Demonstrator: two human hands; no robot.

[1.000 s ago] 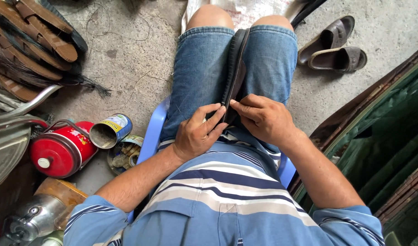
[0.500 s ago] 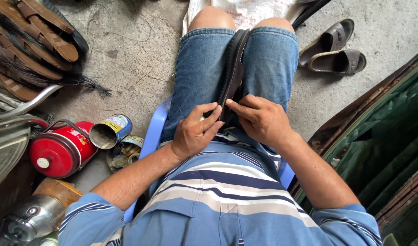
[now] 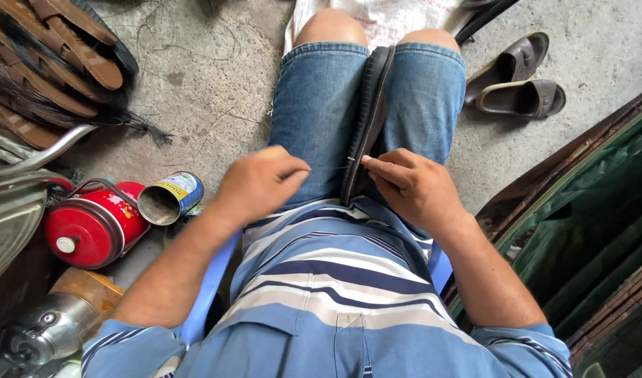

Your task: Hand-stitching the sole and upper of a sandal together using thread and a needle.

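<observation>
Fingers of right hand (image 3: pixel 412 185) pinched on black shoe sole (image 3: pixel 366 119) (on edge), left hand (image 3: pixel 261 183) pinching thread (image 3: pixel 329 168)

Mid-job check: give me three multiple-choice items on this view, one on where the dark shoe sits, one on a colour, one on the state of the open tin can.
1. Where is the dark shoe?
A. Between the thighs, on edge
B. On the concrete floor
C. On the canister

2. What colour is the canister?
A. Green
B. Red
C. White

3. How does the tin can lie?
A. Upright, lidded
B. Crushed flat
C. On its side, mouth open

Key: 1 A, the shoe stands between the denim legs, right hand on it; 2 B, its body is red; 3 C, its open mouth faces the camera.
</observation>
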